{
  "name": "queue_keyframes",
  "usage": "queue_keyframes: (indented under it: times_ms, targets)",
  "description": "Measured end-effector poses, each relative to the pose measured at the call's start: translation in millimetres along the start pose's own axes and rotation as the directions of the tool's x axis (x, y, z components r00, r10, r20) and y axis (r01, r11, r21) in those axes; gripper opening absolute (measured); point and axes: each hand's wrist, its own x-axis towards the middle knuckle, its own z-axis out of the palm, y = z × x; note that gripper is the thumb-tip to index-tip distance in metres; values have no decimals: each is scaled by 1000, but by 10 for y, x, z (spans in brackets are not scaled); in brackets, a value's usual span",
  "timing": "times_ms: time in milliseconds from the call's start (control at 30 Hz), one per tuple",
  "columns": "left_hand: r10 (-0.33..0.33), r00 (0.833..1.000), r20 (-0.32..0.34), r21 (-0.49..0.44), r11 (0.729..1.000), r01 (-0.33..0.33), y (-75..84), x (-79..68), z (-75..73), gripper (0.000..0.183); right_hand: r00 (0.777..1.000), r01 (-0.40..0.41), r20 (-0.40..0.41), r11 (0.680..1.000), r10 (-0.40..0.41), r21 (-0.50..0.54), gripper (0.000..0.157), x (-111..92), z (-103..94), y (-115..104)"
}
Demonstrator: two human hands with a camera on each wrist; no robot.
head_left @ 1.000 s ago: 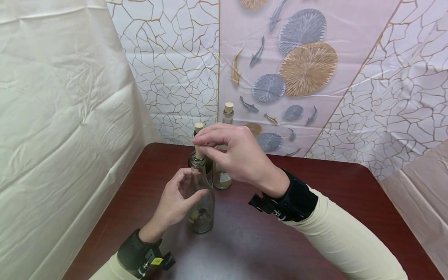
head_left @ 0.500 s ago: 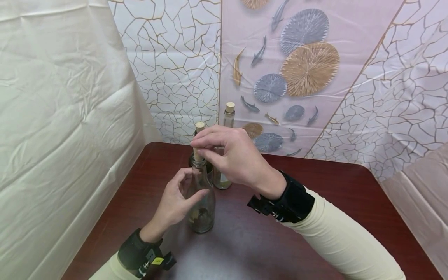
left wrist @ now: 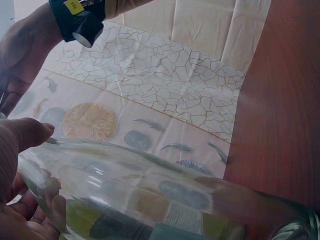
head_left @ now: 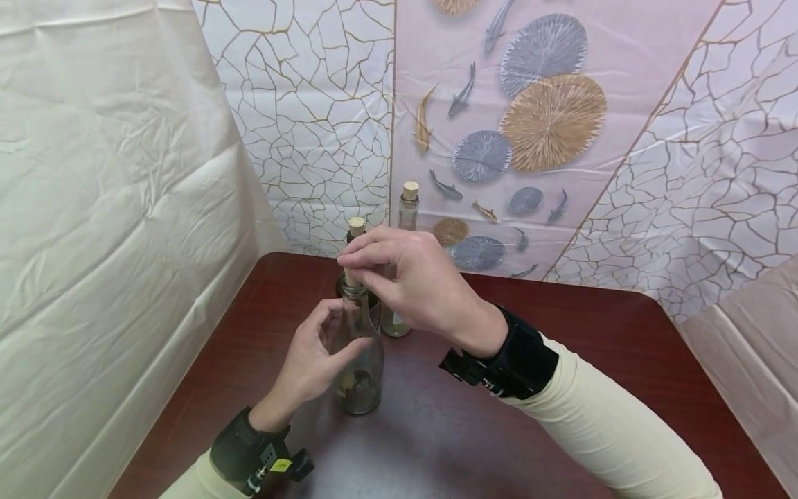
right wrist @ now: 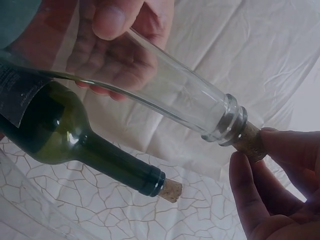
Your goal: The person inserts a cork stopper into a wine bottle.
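A clear glass bottle [head_left: 364,378] stands upright on the table. My left hand [head_left: 312,357] grips it at the shoulder, thumb on the near side and fingers round the back. Between thumb and fingertips, my right hand [head_left: 414,277] pinches a cork [right wrist: 250,142] from above. The cork's lower end sits in the mouth of the bottle, as the right wrist view shows, and its upper part sticks out. In the head view my right fingers hide most of the cork.
Close behind stands a dark green wine bottle [right wrist: 107,160] with a cork in its neck. A tall clear corked bottle [head_left: 408,211] stands further right, partly behind my right hand. The brown table [head_left: 530,388] ends at patterned cloth walls [head_left: 324,125].
My right hand has lowered slightly, bringing the cork down into the bottle mouth. The left hand and the bottle stay in place.
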Motion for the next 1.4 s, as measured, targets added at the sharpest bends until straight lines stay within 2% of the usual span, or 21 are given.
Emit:
queue_keyframes:
  times_ms: [433,933,1233,1400]
  targets:
    - [-15,1000,-9,4,1000,15,5,4,-3,47,998,45,-33,997,-47,-66,19,-85,59,26]
    - [-15,1000,-11,7,1000,15,12,4,7,48,993,111,-29,987,-115,-112,19,-76,59,18]
    - [-22,1000,-9,2,1000,22,-1,-6,8,48,994,106,-5,989,-107,-107,19,-63,27,17]
    - [-21,1000,-1,0,1000,21,1,-6,4,48,996,91,38,988,-87,-128,14,40,-106,-32]
